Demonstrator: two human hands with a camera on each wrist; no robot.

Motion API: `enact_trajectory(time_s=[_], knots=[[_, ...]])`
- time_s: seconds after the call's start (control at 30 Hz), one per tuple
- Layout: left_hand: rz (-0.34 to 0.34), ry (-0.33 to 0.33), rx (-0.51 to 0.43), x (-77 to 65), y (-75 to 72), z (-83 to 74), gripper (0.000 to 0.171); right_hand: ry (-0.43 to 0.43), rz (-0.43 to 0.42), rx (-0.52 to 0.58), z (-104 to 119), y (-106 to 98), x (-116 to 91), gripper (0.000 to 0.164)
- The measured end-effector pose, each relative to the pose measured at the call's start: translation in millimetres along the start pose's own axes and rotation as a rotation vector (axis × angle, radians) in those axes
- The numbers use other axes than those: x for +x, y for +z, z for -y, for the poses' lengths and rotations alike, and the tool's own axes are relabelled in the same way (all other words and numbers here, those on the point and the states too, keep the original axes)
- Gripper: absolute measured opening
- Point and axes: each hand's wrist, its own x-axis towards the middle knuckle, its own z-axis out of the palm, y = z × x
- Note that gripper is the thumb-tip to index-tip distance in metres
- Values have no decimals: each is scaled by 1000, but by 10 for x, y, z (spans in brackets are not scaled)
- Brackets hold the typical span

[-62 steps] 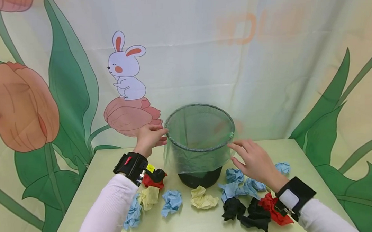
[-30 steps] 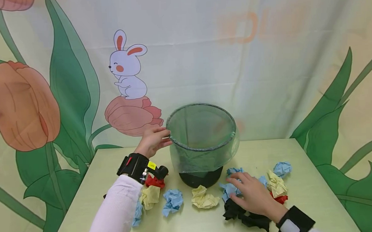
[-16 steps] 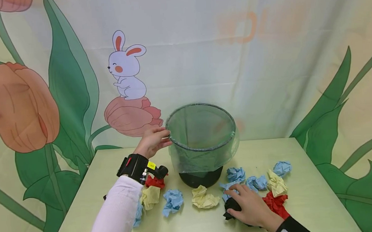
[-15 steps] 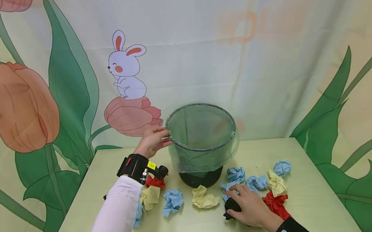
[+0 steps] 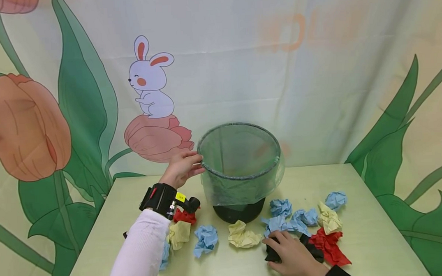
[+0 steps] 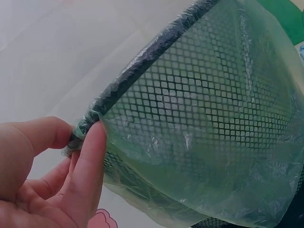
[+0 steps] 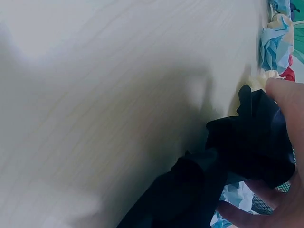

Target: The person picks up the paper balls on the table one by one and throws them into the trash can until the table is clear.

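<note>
A black mesh bin point(image 5: 239, 213) stands on the table, lined with a thin green plastic bag point(image 5: 242, 190) folded over its rim. My left hand point(image 5: 180, 168) pinches the bag-covered rim on the left side; the left wrist view shows thumb and fingers on either side of it. Low on the right, my right hand point(image 5: 294, 256) curls its fingers round a crumpled black paper ball point(image 7: 251, 135), partly hidden by the hand. A second black crumpled paper point(image 5: 311, 247) lies right beside it, extending toward the bottom of the right wrist view.
Several blue crumpled papers point(image 5: 281, 208) lie right of the bin, near a yellow one point(image 5: 329, 219) and a red one point(image 5: 329, 246). In front sits another yellow ball point(image 5: 244, 236), with a blue one point(image 5: 205, 240) to its left. More lie by my left forearm. A printed curtain point(image 5: 315, 88) hangs behind.
My right hand has left the bin's right rim, come down toward the front and closed round a black paper ball. My left hand has stayed at the left rim.
</note>
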Motion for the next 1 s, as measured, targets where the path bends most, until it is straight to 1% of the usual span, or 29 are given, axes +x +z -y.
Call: enact_trajectory(time_s=[0.07, 0.23, 0.4, 0.53, 0.6, 0.73, 1.0], knots=[[-3, 3, 1, -2, -2, -3, 50, 6, 18, 18, 9, 14, 14, 52], [-9, 1, 2, -9, 0, -9, 50, -27, 43, 30, 33, 44, 52, 51], [-7, 4, 4, -11, 3, -13, 50, -43, 112, -22, 43, 76, 92, 50], [-4, 2, 5, -7, 2, -11, 50, -41, 159, -59, 58, 94, 110, 45], [-5, 1, 3, -6, 0, -8, 50, -34, 156, -81, 69, 100, 116, 40], [-4, 4, 3, -10, 0, -5, 50, -40, 120, -127, 84, 108, 117, 33], [6, 15, -15, -24, -5, -6, 48, -86, 52, -106, 121, 72, 106, 23]])
